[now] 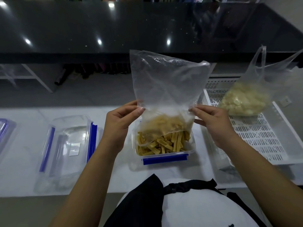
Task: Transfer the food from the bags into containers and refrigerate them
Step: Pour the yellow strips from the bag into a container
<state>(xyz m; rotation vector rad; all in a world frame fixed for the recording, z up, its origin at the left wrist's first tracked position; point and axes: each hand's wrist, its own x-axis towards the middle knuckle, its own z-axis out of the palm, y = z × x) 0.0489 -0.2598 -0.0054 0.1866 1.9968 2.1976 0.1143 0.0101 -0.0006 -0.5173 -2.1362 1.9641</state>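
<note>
- Both hands, left hand (pixel 120 119) and right hand (pixel 211 119), pinch a clear bag (pixel 167 82) upside down.
- Yellow food sticks (pixel 164 143) lie in the box (pixel 164 154) below.
- White table (pixel 114 174); dark shiny counter (pixel 98 27) behind.
- Another food bag (pixel 246 99) sits in a white tray (pixel 262 136).

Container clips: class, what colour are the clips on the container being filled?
Blue; the front clip shows best in the head view.

Counted two hands (pixel 118 123) (pixel 213 123), two bags (pixel 167 89) (pixel 249 95), one filled container (pixel 164 154), one empty container (pixel 68 145), one lid (pixel 5 130) at left edge, one white tray (pixel 262 136).
</note>
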